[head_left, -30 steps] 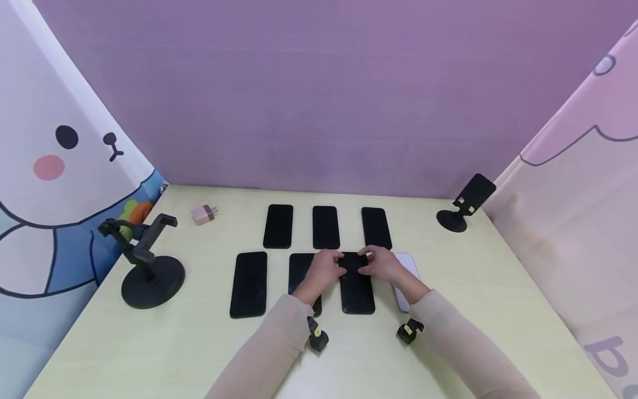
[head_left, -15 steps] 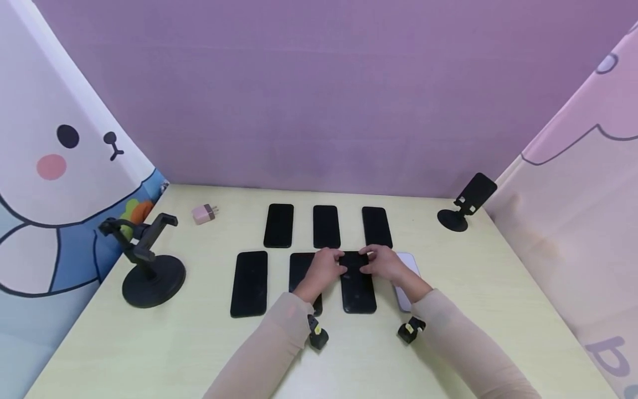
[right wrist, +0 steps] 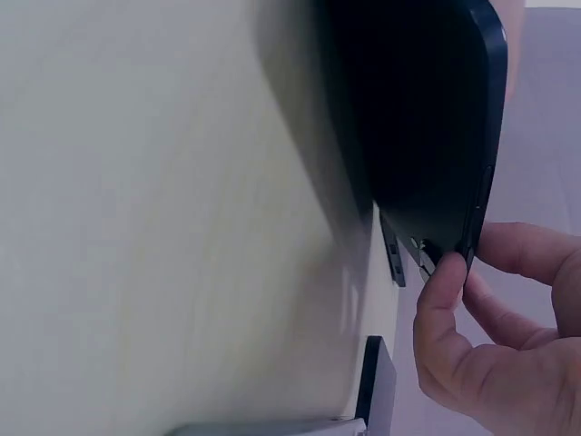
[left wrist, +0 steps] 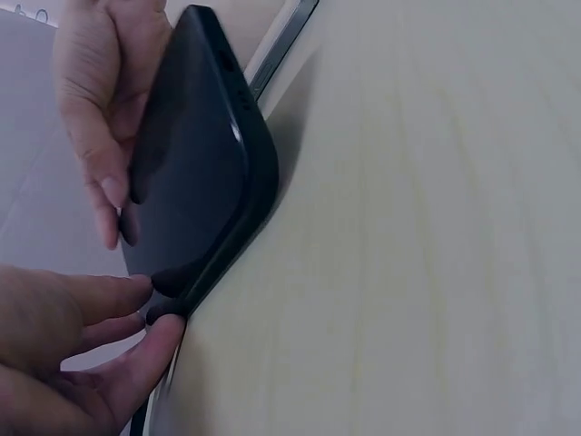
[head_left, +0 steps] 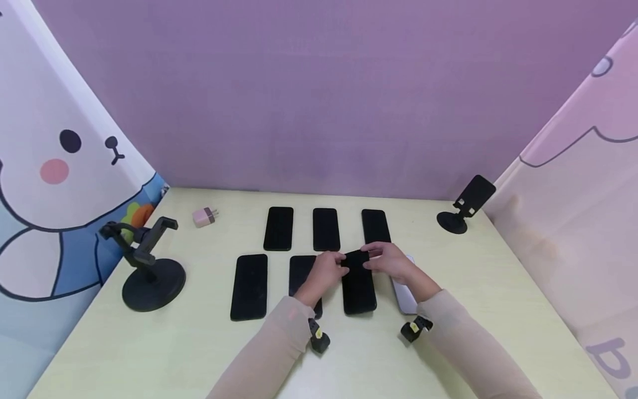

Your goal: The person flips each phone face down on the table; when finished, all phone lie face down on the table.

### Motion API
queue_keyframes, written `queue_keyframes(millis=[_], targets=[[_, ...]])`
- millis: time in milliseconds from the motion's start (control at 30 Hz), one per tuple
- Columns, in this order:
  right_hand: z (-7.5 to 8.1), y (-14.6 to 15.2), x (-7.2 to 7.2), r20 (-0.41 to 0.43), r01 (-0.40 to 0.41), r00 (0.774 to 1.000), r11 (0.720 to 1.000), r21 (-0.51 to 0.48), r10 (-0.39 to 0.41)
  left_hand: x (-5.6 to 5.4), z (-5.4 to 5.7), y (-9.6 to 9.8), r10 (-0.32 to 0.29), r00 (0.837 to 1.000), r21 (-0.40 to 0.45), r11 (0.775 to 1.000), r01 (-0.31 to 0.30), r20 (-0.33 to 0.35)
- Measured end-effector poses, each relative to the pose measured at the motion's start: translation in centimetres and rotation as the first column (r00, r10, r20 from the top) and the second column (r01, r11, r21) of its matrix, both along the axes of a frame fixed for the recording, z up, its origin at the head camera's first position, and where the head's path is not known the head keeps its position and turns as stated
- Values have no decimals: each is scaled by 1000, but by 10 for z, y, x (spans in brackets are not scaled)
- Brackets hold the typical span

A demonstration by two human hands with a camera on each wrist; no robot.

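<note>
A black smartphone (head_left: 359, 291) is raised off the table and tilted, its screen facing up. At its far right corner my right hand (head_left: 391, 263) pinches it between thumb and fingers; the right wrist view shows the phone's dark back (right wrist: 413, 118) turned away from the tabletop. My left hand (head_left: 324, 274) pinches the far left corner, and in the left wrist view its fingertips (left wrist: 163, 341) meet the phone's edge. Beneath the left wrist lies another black smartphone (head_left: 301, 269), partly covered. A pale purple phone (head_left: 406, 299) lies partly hidden under the right hand.
Three black phones, left (head_left: 279, 228), middle (head_left: 326, 229) and right (head_left: 375, 226), form a back row. Another phone (head_left: 249, 287) lies front left. A black stand (head_left: 153, 284) and pink charger (head_left: 203, 216) sit left, a smaller black stand (head_left: 452, 221) back right.
The phone between the hands has gone from lying flat to lifted and tilted. My right hand has risen slightly and shifted right; my left hand has barely moved.
</note>
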State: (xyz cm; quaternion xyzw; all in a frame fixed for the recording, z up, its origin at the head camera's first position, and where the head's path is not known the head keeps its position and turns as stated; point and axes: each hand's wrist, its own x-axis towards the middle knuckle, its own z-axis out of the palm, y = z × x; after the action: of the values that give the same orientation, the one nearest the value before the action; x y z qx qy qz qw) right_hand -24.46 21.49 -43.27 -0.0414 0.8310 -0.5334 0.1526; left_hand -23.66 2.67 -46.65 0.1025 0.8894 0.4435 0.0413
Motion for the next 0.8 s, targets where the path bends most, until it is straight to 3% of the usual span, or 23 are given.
queue_keyframes(millis=[133, 333, 467, 633, 800], targets=[[2, 2, 1, -1, 6, 1000, 999, -49, -6, 3, -1, 3, 1, 1000, 44, 999, 0, -19], [10, 4, 3, 28, 10, 1000, 992, -128, -6, 7, -2, 9, 1, 998, 205, 979, -14, 60], [13, 5, 3, 44, -4, 999, 984, -179, 12, 8, -5, 12, -5, 995, 334, 942, -31, 104], [13, 3, 3, 49, -6, 999, 969, -248, 19, 9, -7, 17, -1, 994, 459, 887, -48, 105], [10, 2, 2, 42, 6, 999, 965, -264, 5, 10, -5, 24, 42, 993, 582, 807, -101, 113]])
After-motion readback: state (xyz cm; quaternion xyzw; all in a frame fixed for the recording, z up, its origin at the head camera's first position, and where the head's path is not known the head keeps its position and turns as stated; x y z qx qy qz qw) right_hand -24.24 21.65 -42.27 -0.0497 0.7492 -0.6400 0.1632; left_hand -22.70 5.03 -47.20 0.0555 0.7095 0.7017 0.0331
